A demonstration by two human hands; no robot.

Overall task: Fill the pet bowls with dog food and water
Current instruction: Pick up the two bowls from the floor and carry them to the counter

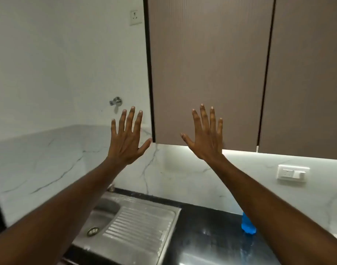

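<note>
Up in front of me, my left hand (126,139) and my right hand (204,137) are both raised with the backs toward me, fingers spread wide and pointing upward, palms facing the wall; neither one holds or touches anything. They are level with each other and well apart, thumbs angled inward toward the gap between them.

Behind my right hand hangs a brown ribbed wall cabinet (207,69) with a dark vertical seam between its doors, and a strip of light glows along its underside just past my right wrist. Behind my left hand is the white marble-veined wall (55,77), with a small chrome wall tap (115,101) just above and left of my left fingertips, and a white socket (134,17) far higher up.

Below my left forearm lies a stainless steel sink (142,224) with a ribbed draining board, its long side running from left to right under that arm (the drain sits on the left part of the basin). Beside it, beneath the gap between my arms, is the glossy black countertop (205,234). Just inside my right forearm and partly hidden by it stands a blue plastic object (247,225); I cannot tell what it is or which way it points. A white switch plate (293,173) sits on the wall beyond my right forearm.

No pet bowls appear anywhere around my hands.
</note>
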